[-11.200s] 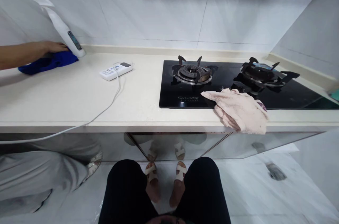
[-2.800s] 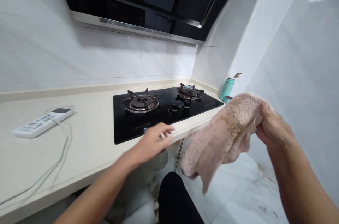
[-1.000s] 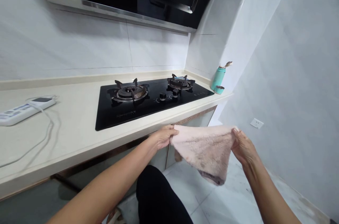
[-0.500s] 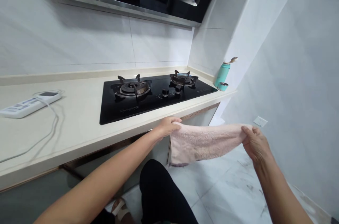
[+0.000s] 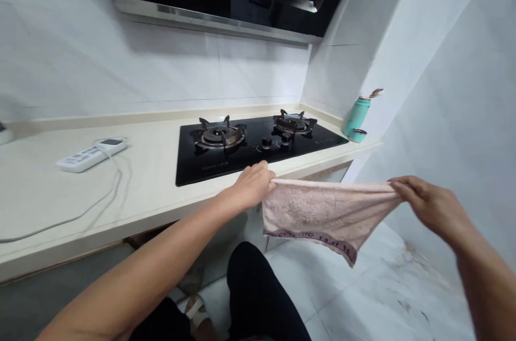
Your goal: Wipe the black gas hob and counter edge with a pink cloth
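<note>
Pink towel (image 5: 322, 212) now hangs stretched wider than half a second ago, off the tabletop (image 5: 133, 190) edge; left hand (image 5: 253, 186) and right hand (image 5: 423, 202) each pinch a top corner, farther apart.

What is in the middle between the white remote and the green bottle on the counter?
In the head view, the black gas hob with its two burners lies between the white remote and the green bottle.
</note>
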`<state>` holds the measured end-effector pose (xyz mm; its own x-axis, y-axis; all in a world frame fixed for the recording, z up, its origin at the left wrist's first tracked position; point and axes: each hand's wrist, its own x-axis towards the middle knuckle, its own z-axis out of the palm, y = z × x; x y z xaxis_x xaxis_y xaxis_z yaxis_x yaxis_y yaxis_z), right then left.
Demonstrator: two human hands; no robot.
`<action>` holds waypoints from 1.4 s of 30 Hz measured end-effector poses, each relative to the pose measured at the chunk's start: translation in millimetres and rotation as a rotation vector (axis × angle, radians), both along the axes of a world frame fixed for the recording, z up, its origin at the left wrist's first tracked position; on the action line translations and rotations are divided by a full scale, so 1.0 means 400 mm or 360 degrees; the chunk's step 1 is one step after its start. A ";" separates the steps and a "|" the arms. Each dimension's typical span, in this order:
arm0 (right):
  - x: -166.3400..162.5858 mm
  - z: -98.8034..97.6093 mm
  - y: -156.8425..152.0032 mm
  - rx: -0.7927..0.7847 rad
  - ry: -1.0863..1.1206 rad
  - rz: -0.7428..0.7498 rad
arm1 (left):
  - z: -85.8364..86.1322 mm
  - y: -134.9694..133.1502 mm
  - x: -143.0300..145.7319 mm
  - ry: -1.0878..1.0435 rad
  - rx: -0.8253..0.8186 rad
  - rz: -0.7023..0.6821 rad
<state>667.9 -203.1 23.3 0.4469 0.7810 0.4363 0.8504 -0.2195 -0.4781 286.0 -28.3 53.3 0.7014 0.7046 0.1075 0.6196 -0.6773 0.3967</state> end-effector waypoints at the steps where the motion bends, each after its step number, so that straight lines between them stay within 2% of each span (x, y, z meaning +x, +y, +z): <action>1: -0.001 0.028 -0.001 -0.0024 -0.0042 -0.0022 | 0.027 -0.001 -0.021 0.0004 0.0047 -0.0001; 4: -0.020 0.116 -0.001 -0.0062 -0.0129 -0.0054 | 0.103 -0.007 -0.094 -0.0106 0.0093 -0.0038; 7: -0.067 0.203 0.022 0.0054 -0.0131 -0.0054 | 0.167 -0.016 -0.166 -0.0355 -0.0222 0.0040; 10: -0.142 0.283 0.088 0.0269 0.0281 0.0061 | 0.224 -0.010 -0.224 -0.0710 -0.0534 0.0236; 12: -0.208 0.339 0.152 0.0388 0.0607 0.0251 | 0.265 0.005 -0.253 -0.0993 -0.0553 0.0351; 15: -0.320 0.435 0.244 0.0547 0.0887 0.0529 | 0.339 0.035 -0.295 -0.1323 -0.0348 0.0554; 19: -0.448 0.562 0.314 0.0775 0.0898 0.0764 | 0.464 0.049 -0.360 -0.1587 0.0216 0.0764; 21: -0.490 0.604 0.329 0.0916 0.0852 0.0888 | 0.519 0.036 -0.395 -0.1669 0.0499 0.0832; 23: -0.518 0.617 0.336 0.1014 0.0834 0.1013 | 0.550 0.012 -0.430 -0.1704 0.0736 0.0896; 25: -0.536 0.595 0.337 0.0993 0.0849 0.1106 | 0.543 -0.017 -0.465 -0.1677 0.0875 0.0950; 27: -0.546 0.541 0.330 0.0798 0.0883 0.1172 | 0.496 -0.047 -0.502 -0.1538 0.0885 0.1067; 31: -0.551 0.377 0.304 0.0258 0.0917 0.1341 | 0.329 -0.093 -0.586 -0.1004 0.0614 0.1345; 33: -0.555 0.301 0.303 0.0053 0.0925 0.1416 | 0.248 -0.098 -0.624 -0.0813 0.0374 0.1306; 35: -0.568 0.247 0.326 -0.0124 0.0970 0.1467 | 0.193 -0.083 -0.651 -0.0712 0.0158 0.1242; 38: -0.607 0.209 0.410 -0.0212 0.1129 0.1414 | 0.162 -0.022 -0.667 -0.0701 0.0040 0.1252; 42: -0.654 0.178 0.544 -0.0131 0.1110 0.1091 | 0.155 0.085 -0.669 -0.0558 0.0005 0.1355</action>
<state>406.3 14.7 94.7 0.0222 0.9835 0.1793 0.3387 0.1614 -0.9270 18.6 5.6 115.3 -0.1270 0.9674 0.2190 0.7543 -0.0492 0.6547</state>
